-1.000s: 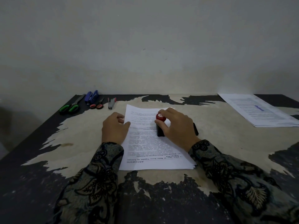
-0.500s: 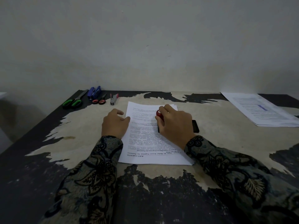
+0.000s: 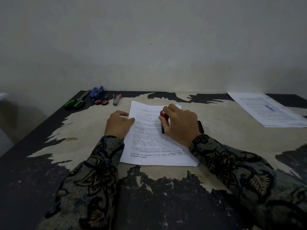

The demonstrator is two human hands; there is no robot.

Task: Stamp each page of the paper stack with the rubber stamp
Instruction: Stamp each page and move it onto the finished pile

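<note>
Both hands work the paper stack (image 3: 154,146): the left hand (image 3: 118,124) lies loosely curled at its left edge, thumb on the sheet, gripping nothing, while the right hand (image 3: 180,123) clasps the rubber stamp (image 3: 163,116) — glossy red knob, dark body — set on the top page's upper right. Palm and fingers hide most of the stamp's base. Thin white sheets lie flat on a dark surface (image 3: 224,130) with peeled, pale patches. Bare room lies right of the stack; a second pile of pages (image 3: 269,110) runs off the right edge.
</note>
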